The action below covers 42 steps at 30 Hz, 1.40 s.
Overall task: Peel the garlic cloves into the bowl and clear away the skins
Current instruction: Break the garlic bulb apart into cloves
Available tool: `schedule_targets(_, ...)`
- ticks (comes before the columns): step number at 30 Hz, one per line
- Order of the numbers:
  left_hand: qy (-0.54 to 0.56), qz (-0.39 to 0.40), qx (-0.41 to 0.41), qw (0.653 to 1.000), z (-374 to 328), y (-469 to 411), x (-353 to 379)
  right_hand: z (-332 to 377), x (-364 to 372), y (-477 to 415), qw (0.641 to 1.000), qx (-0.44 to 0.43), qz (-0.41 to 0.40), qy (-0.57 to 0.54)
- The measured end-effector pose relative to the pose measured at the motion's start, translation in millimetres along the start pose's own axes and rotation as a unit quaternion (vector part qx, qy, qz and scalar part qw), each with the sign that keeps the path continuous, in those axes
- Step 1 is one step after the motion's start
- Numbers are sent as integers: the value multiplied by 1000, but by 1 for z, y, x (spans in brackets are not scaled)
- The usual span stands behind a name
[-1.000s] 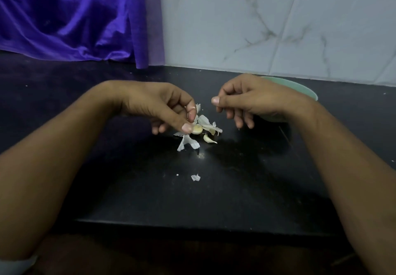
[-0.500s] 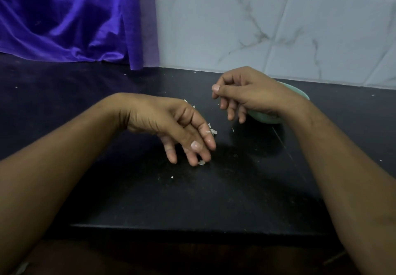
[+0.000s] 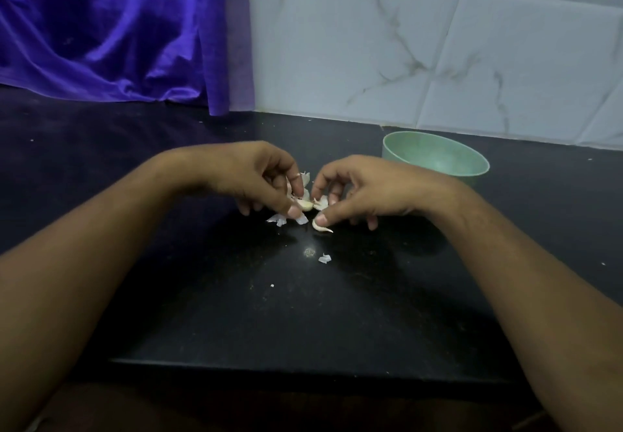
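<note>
Nearest, a loose flake (image 3: 324,258) of skin lies on the black bench (image 3: 303,323). It is paper-light and would likely drift at a breath, so it is best swept or pinched. Beyond it the left hand (image 3: 256,179) pinches a garlic clove (image 3: 306,205) in a narrow thumb-and-forefinger grip, just over torn skins (image 3: 278,219). The clove is small, pale cream and partly husked, probably firm, slick once bare, and best held by its ends. The right hand (image 3: 367,192) curls close beside it, its thumb on a curved sliver (image 3: 322,227). I cannot tell if its grip holds anything. Farther right, the green bowl (image 3: 435,157) stands apart.
</note>
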<state>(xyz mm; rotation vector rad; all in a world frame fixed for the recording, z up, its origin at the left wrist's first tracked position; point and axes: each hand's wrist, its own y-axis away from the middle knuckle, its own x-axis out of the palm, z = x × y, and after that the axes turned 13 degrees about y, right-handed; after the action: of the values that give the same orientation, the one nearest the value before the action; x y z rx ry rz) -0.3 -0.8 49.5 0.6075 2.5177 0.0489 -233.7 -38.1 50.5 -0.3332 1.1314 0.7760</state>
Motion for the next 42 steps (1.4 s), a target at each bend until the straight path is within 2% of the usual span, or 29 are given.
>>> schedule_targets(11,-55,-13,43,997,8,-11,8,-8,-6,0,998,-3,2,-60)
schedule_targets(19,-59,1,42,997,7,-11,7,-8,-15,11,992,8,93,-91)
schedule_targets(28,-35,27,43,998,1,-5,8,-10,-20,12,994,13,71,-87)
schedule_targets(33,-8,1,80,997,0,-7,12,-9,-19,11,996,-7,29,-88)
schedule_targets(37,21,-30,113,993,1,-9,17,-8,-14,6,991,-1,-25,-135)
schedule_targets(42,-5,-73,127,989,0,-8,25,-5,-9,3,981,2,-74,-177)
